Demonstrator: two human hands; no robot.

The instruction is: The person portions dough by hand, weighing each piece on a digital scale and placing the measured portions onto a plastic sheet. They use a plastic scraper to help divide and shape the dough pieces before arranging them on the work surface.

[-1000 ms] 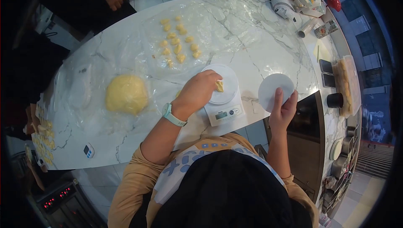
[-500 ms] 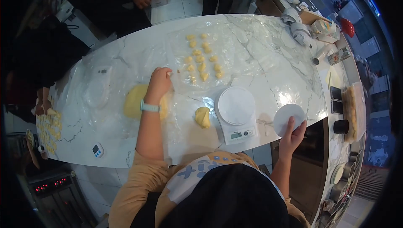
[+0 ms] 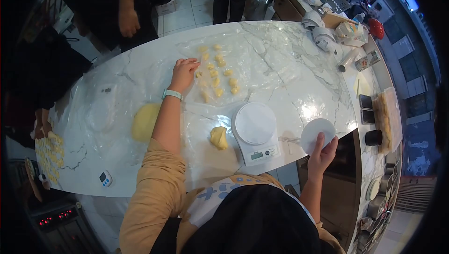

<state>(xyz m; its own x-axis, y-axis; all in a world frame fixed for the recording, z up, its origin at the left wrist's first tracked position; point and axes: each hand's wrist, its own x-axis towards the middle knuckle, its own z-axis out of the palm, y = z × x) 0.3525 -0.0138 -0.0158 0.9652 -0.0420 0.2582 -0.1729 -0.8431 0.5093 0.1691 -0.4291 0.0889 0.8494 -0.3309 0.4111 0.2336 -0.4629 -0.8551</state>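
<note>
My left hand (image 3: 184, 75) reaches across the table, fingers closed on the edge of a clear plastic sheet (image 3: 194, 53) beside the rows of small yellow dough pieces (image 3: 216, 80). Part of the sheet overlies the left-hand pieces. My right hand (image 3: 322, 153) grips a flat white disc (image 3: 318, 133), thumb on top, by the table's front edge. Between my arms, a yellow dough lump (image 3: 218, 138) rests left of a white kitchen scale (image 3: 256, 130). A larger flat mass of dough (image 3: 144, 123) is partly hidden behind my left forearm.
A small timer (image 3: 105, 178) lies at the front left of the marble table (image 3: 290, 85). Another person's hand (image 3: 43, 129) is at many dough bits (image 3: 50, 153) on the far left. Beyond the table another person's hand (image 3: 128, 22) hangs down. Rolls, cans and phones line the right counter.
My left hand has moved away from me, toward the upper dough pieces, drawing the plastic sheet's edge along. My right hand still holds the white disc. The camera view has shifted slightly.
</note>
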